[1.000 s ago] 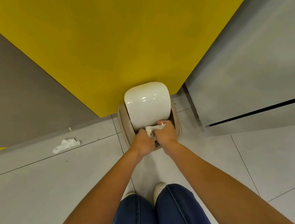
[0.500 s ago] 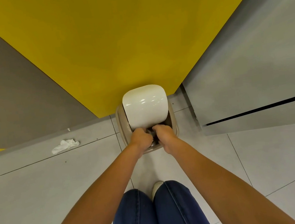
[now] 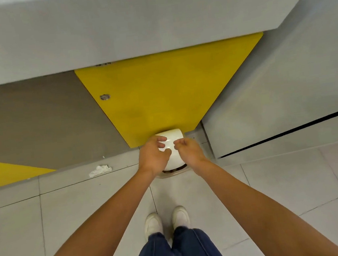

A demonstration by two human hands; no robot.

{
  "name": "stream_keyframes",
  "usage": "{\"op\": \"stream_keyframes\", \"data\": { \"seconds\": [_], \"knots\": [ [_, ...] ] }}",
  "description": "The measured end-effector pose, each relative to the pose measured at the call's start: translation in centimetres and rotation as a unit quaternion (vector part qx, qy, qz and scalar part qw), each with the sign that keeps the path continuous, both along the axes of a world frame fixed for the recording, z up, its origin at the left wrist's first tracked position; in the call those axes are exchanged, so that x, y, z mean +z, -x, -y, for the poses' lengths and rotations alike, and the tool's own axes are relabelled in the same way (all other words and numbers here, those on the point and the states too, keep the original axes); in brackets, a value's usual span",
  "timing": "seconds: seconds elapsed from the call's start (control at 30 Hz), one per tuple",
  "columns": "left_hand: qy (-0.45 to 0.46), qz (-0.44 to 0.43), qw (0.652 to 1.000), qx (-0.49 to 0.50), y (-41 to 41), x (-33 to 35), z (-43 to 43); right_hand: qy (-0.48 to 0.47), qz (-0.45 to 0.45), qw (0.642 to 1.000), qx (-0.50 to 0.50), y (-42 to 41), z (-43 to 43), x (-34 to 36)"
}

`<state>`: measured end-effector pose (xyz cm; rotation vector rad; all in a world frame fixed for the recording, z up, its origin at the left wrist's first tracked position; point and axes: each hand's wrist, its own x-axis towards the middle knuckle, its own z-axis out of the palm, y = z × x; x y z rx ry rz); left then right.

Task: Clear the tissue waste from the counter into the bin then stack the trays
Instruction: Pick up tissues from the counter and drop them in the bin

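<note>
Now our left hand (image 3: 153,157) and our right hand (image 3: 190,154) hang side by side over the glossy white domed plastic lid (image 3: 173,159) of the small round beige plastic bin (image 3: 170,174), which stands on the pale grey tiled floor (image 3: 68,213) at the foot of a flat yellow panel (image 3: 170,89). The fingers (image 3: 161,139) of the left hand are loosely curled and grasp nothing; those of the right are likewise slack and released, their tips turned toward the left hand. Whether either hand touches the lid we cannot tell. The lid covers most of the bin, with a dark slit showing between its near edge and the beige rim. A crumpled white tissue (image 3: 100,170) lies on the floor to the left of the bin, well apart from it, close to the base of a dull brown-grey panel (image 3: 37,126). Above both panels runs the pale grey front of the bench (image 3: 110,29); its top is out of sight. Our white shoes (image 3: 152,223) stand together on the tiles, nearer to us than the bin.
</note>
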<state>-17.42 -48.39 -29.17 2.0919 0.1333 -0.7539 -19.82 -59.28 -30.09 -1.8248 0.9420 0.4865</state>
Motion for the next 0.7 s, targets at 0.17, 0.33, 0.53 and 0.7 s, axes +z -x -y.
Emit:
{"op": "stream_keyframes", "data": {
  "seconds": [0.17,0.33,0.53,0.7],
  "knots": [
    [0.014,0.079,0.997,-0.017,-0.7,10.6,-1.4,0.014,0.104,0.994,0.037,-0.6,-0.6,10.3],
    [0.03,0.141,0.988,-0.058,-1.1,18.4,-2.5,0.036,0.19,0.979,0.068,-1.7,-1.2,18.5],
    [0.038,0.214,0.973,-0.08,-2.0,25.0,-4.1,0.065,0.276,0.957,0.054,-2.6,-1.7,25.2],
    [0.049,0.268,0.96,-0.072,-3.5,28.5,-5.1,0.082,0.332,0.939,0.045,-3.2,-1.9,28.5]
  ]
}}
